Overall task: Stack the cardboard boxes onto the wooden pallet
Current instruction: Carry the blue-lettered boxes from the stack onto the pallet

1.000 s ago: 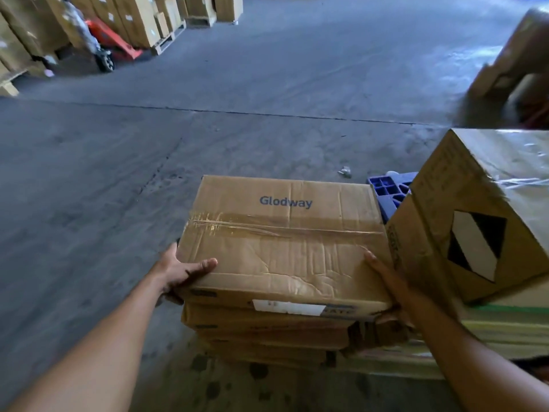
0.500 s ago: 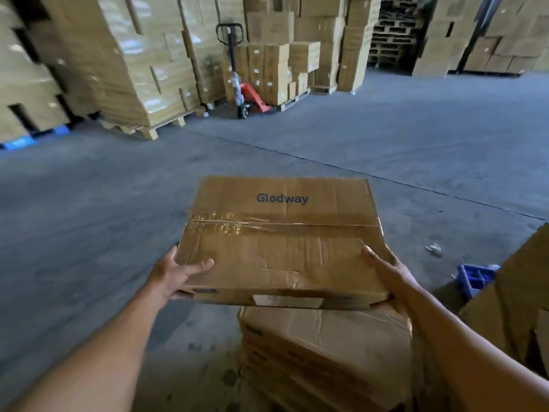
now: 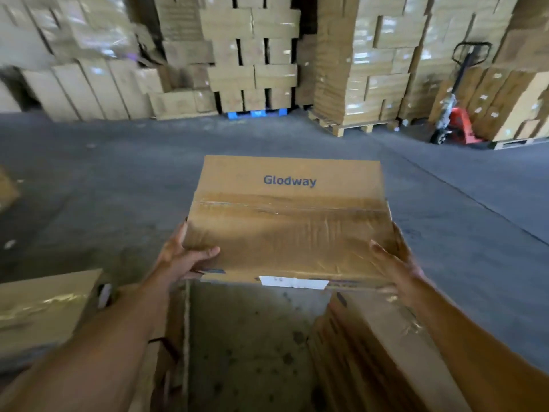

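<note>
Flat cardboard box point(image 3: 289, 221), "Glodway" printed on top, taped seam, white label on near side, held in the air at chest front between both hands, clear of the floor. Left hand point(image 3: 184, 257) grips the near-left corner, thumb on top, fingers wrapped round the left edge. Right hand point(image 3: 395, 263) grips the near-right corner, thumb on top, fingers curled underneath. Versus half a second ago: same grip on both sides, but the view has swung, so the low box stack point(image 3: 380, 346) that sat straight under the held box is now off to the lower right; another taped box point(image 3: 44, 307) has come in at lower left; the blue crate is gone from view; the orange pallet jack point(image 3: 454, 120) has shifted from left of centre to far right. Floor is grey concrete point(image 3: 118, 173), stained and spotted near the feet. Warehouse room, back wall lined with tall carton stacks point(image 3: 252, 55), one on a blue pallet point(image 3: 255, 113), one on a loaded wooden pallet point(image 3: 356, 126). Frame edges blurred.
</note>
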Motion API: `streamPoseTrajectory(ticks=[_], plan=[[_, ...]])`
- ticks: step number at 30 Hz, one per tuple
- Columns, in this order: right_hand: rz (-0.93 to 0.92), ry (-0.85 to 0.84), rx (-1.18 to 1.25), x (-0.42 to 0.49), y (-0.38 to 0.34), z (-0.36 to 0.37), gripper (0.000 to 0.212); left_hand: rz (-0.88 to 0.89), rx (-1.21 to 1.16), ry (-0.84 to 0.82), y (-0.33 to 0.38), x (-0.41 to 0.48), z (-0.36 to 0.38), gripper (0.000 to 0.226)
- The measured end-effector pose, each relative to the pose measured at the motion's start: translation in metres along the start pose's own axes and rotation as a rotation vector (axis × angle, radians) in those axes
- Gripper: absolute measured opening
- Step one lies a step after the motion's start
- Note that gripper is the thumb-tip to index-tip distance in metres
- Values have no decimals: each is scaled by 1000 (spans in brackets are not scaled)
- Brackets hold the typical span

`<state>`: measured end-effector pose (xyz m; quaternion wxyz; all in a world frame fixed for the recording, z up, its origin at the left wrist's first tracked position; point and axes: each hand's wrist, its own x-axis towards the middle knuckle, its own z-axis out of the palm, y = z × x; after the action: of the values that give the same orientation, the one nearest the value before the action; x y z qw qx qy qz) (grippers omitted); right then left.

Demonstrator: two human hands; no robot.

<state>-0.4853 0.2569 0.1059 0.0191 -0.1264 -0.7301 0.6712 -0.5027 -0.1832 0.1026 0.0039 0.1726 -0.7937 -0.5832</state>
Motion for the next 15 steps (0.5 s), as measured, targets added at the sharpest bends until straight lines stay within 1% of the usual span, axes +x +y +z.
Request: streamPoseTrajectory(ticks=[2,4,5,6,7,8,11,12,14,15], plan=[[32,-115,3,-9,6,21,73,15,-30,56,-17,-25,-23,140],[77,-171,-24,-15,14,44,97,30,-40,85,-33,-46,-45,117],[97,-190,-42,-16,20,55,105,29,-34,104,-42,-54,-55,103],[109,-214,-62,-17,26,67,105,23,-26,121,-52,-59,-65,90],[119,-234,-78,-17,32,80,98,12,-15,132,-64,-62,-74,85],[131,-250,-96,-16,40,91,91,-8,3,139,-75,-64,-83,86],[191,-294,-165,-10,63,123,95,-141,35,185,-111,-60,-104,111],[212,-307,-184,-9,68,134,91,-180,19,193,-123,-55,-110,115],[249,-321,-195,-5,78,160,74,-253,-21,190,-149,-40,-123,122],[261,-318,-194,-2,83,175,70,-287,-31,185,-160,-29,-130,125]])
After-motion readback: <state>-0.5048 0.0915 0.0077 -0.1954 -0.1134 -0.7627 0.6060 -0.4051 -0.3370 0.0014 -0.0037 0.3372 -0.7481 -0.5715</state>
